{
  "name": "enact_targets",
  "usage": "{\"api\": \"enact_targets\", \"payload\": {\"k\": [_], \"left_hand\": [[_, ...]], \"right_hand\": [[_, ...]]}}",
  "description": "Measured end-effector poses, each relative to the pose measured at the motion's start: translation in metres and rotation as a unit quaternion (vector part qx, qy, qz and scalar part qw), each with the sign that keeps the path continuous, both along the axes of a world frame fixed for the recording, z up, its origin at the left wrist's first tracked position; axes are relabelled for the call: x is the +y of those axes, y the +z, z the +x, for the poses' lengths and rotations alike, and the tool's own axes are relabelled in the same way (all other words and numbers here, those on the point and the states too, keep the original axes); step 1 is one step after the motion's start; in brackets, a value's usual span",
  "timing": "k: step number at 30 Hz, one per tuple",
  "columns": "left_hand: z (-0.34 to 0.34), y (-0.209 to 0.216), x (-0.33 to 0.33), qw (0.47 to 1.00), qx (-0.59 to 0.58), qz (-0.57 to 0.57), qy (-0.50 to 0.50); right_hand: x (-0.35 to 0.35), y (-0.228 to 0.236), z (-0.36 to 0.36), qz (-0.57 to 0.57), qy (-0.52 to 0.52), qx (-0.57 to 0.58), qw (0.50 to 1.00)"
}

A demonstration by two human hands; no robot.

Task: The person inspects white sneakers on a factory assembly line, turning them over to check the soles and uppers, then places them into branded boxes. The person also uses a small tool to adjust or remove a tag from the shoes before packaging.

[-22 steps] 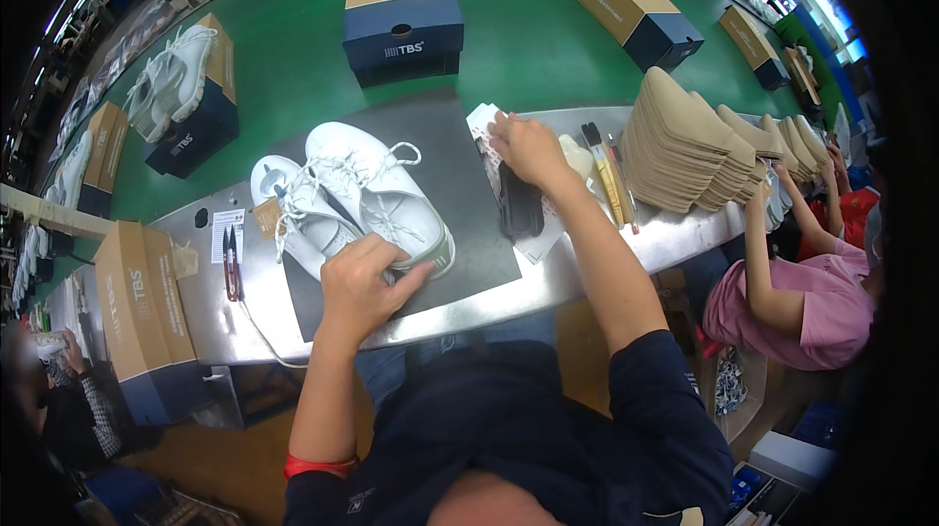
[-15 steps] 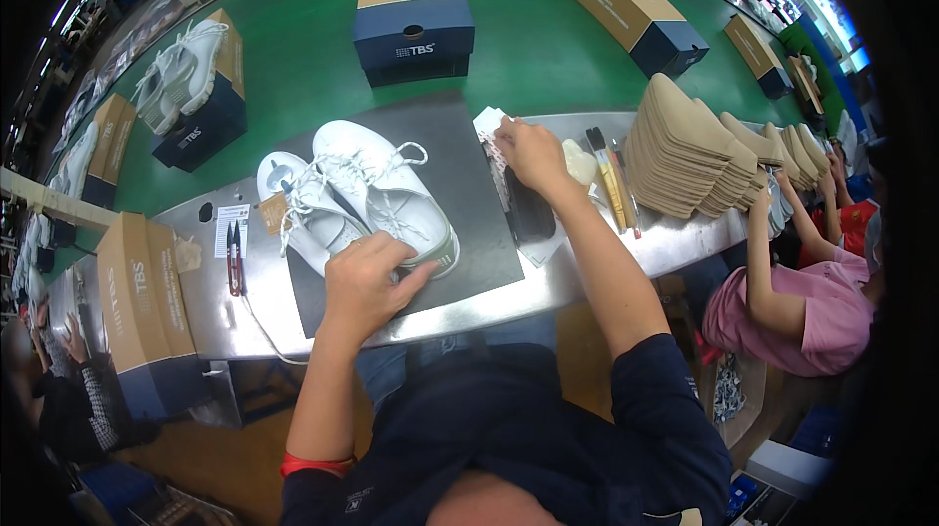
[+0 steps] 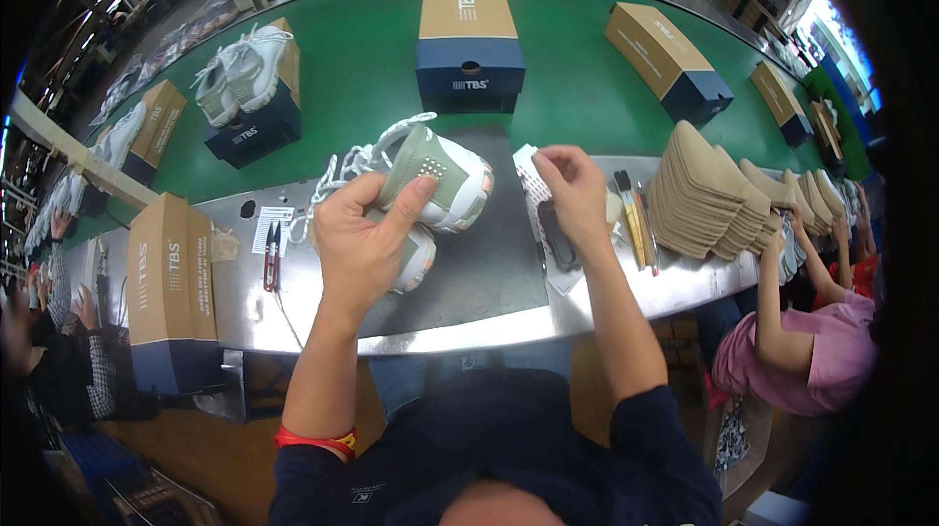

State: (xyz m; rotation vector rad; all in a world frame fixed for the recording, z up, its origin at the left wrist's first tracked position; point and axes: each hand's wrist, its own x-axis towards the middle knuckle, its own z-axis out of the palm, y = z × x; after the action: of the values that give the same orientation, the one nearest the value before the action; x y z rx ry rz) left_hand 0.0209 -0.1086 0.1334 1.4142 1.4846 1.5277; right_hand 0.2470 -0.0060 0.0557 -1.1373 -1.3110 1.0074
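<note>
The left hand [image 3: 362, 232] clasped one green-and-white shoe [image 3: 450, 177] at its two o'clock; a second shoe [image 3: 420, 258] showed below. The right hand [image 3: 577, 188] pinched nearly closed beside one patterned sheet [image 3: 529, 178], contents impossible to tell.

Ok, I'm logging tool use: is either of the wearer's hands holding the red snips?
No, the red snips lie on the worktable, apart from the left hand and the right hand.

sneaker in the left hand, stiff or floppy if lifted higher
The sneaker likely feels firm underneath, given its chunky white sole. Its laces will probably dangle and may snag, since they spread in loose loops. The dotted green heel panel looks like fabric, so it may give under the left hand.
</note>
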Motion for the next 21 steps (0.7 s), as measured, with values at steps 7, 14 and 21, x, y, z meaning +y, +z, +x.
{"api": "enact_targets", "payload": {"k": [7,14,21], "left_hand": [[0.008,0.007,-0.006,1.000,-0.008,-0.014,-0.007],[0.009,0.005,-0.012,1.000,0.000,-0.024,-0.010],[-0.004,-0.012,-0.004,0.965,0.226,0.106,-0.073]], "right_hand": [[-0.088,0.048,-0.040,0.219,0.135,0.035,0.966],[-0.089,0.051,-0.053,0.234,0.106,-0.007,0.966],[-0.074,0.039,-0.043,0.063,0.070,0.173,0.980]]}}
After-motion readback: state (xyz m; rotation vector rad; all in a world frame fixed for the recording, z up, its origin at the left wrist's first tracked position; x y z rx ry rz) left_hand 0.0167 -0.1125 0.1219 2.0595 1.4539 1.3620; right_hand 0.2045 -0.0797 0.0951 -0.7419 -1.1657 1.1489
